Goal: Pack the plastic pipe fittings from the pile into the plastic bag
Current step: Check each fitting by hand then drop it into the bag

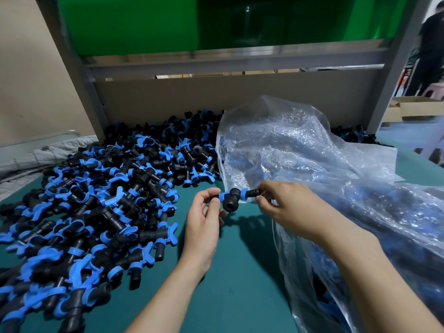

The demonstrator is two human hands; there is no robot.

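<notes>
Tee fitting [234, 197] sits pinched by its ends between our left grip [204, 219] and right grip [286, 205], seemingly poised for the plastic bag [312, 152].

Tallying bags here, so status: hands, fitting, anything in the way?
Left hand and right hand each pinch one end of a fitting. Fitting at the bag edge, not inside yet. Path looks clear.
</notes>
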